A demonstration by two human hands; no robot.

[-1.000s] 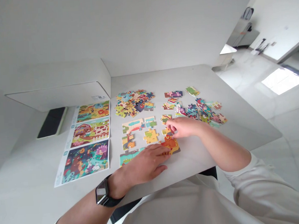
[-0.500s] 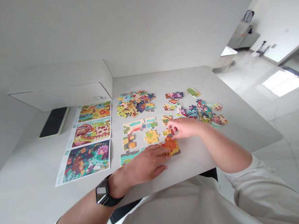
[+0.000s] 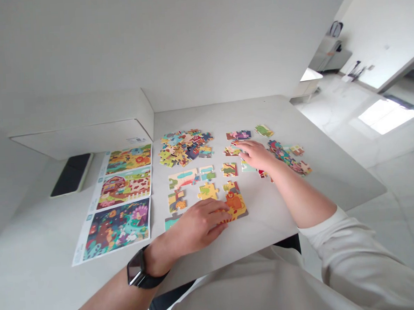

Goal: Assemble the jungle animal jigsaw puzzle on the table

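The orange lion piece (image 3: 235, 203) lay near the front edge of the desk (image 3: 321, 185), joined to a small piece above it. The left hand (image 3: 197, 225) rested flat and open beside it, palm down, fingertips on the piece's left edge and the rest of the hand covering part of a teal strip of pieces (image 3: 170, 221). The right hand (image 3: 258, 154) lay further back, open and palm down, fingers stretched over the scattered pieces (image 3: 284, 154) on the right; it gripped nothing that could be seen. Between the hands sat a yellow piece (image 3: 208, 190) and a striped piece (image 3: 229, 169). A heap of pieces (image 3: 184, 147) lay behind them. To the left were a picture sheet (image 3: 122, 197), a phone (image 3: 70, 174) and a white box (image 3: 82, 124). A watch (image 3: 137, 272) circled the left wrist.
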